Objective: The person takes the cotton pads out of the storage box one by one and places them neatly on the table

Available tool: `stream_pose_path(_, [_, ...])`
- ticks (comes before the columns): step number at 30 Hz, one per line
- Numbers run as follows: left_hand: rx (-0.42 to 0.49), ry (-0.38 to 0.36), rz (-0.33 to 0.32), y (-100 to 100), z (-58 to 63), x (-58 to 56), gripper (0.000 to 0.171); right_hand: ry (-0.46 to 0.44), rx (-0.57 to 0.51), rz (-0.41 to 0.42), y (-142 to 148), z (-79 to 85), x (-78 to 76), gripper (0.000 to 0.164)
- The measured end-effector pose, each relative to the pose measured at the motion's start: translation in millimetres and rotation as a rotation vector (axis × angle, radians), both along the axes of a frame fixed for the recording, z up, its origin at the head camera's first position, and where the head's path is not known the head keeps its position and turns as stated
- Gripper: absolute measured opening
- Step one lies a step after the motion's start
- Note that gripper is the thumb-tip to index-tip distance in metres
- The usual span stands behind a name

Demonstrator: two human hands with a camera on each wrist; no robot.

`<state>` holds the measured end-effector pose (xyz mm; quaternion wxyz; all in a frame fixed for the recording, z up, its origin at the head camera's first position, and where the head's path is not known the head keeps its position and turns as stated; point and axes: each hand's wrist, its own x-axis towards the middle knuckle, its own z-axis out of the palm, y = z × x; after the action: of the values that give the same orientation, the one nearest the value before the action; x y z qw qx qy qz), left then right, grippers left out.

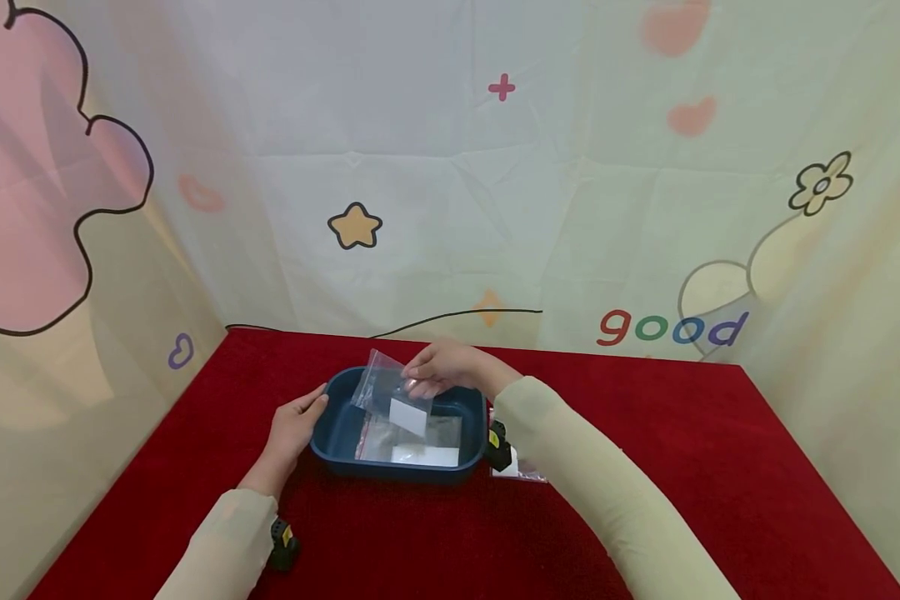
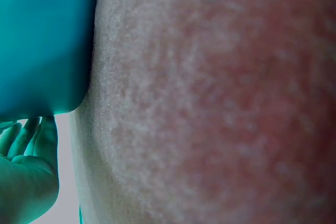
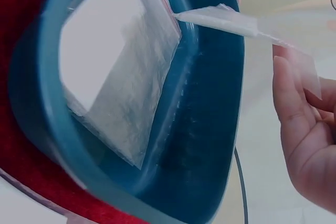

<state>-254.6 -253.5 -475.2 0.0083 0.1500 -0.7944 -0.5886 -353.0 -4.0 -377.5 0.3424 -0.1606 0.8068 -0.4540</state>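
A clear zip bag (image 1: 375,393) with a white label patch hangs over the blue plastic tub (image 1: 330,454). My right hand (image 1: 450,367) pinches its upper right part between thumb and fingers, above the tub's back rim. In the right wrist view the right hand (image 3: 310,135) holds the bag (image 3: 226,20) edge-on. My left hand (image 1: 292,429) holds the tub at its left rim. The left wrist view shows fingers against the underside of the tub (image 2: 42,40). Inside the tub lies another clear zip bag (image 3: 139,72), also with a white patch and a reddish seal line.
Just right of the tub, partly hidden by the right wrist, another zip bag (image 1: 528,475) lies on the red tablecloth (image 1: 420,542). Behind the table hangs a pale printed curtain (image 1: 435,242).
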Motion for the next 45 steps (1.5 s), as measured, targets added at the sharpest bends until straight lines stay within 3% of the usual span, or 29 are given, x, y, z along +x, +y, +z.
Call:
stream_pose_path(15, [-0.007,-0.001,0.003,0.3,1.9,0.8,0.049,-0.09,-0.193,-0.16,12.8,-10.9,21.7,0.032])
stream_pose_path(31, [-0.013,0.004,-0.003,0.6,1.2,2.0,0.049,-0.124,-0.33,-0.336,28.2,-20.9,45.8,0.032])
stream_pose_path(45, [-0.013,0.002,0.003,0.3,0.3,0.9,0.049,-0.164,-0.419,-0.401,57.3,-29.3,62.1,0.035])
